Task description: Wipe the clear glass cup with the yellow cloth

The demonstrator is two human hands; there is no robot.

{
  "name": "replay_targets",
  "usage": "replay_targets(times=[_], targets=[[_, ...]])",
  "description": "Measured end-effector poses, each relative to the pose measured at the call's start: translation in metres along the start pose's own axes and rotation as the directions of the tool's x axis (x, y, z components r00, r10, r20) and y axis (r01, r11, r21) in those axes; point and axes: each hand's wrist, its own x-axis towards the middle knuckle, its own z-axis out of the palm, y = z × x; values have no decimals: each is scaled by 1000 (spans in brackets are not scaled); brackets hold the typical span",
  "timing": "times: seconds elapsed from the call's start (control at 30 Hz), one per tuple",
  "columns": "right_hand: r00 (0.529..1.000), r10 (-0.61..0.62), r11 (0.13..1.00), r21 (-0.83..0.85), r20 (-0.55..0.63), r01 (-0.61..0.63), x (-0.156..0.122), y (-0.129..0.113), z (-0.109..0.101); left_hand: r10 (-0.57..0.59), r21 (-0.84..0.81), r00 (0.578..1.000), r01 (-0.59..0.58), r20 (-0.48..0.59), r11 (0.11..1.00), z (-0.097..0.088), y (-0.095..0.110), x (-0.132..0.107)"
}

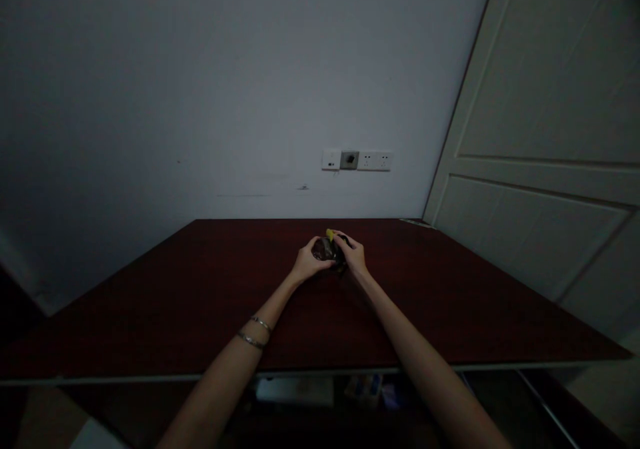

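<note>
Near the far middle of the dark red table, my left hand (306, 262) curls around a dark, glossy, rounded thing (324, 250). Its thumb is at the near side and its fingers are at the far left. The thing has a shiny, see-through-looking face, but the dim light hides its exact kind. My right hand (354, 254) is closed at its right side, with bent fingers against a small yellow piece (330, 234) at the top. Whether the yellow piece is loose or part of the dark thing, I cannot tell. The right fingers partly hide both.
Behind the table (200, 289) is a pale wall with a row of sockets (367, 161). A white panelled door (540, 169) stands to the right. Under the table's front edge are a pale flat box (295, 391) and other dim items.
</note>
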Motion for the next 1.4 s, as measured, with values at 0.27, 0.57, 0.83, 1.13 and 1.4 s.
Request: replay_targets(times=[0.27,0.57,0.83,1.13,1.4], targets=[[976,-163,987,14,145,162,-11,-16,4,-106,-427,994,110,33,898,1,-3,6],[982,172,959,240,-83,-148,2,1,0,-57,-318,993,88,104,944,5,6,0],[999,2,995,100,-37,2,-5,-3,3,-146,-291,987,159,65,944,3,4,1],[998,-69,998,6,3,69,-2,-9,0,-154,-320,984,176,91,931,4,13,-3],[979,-154,985,-59,132,163,-5,-8,-1,-136,-184,990,138,24,973,4,3,1]])
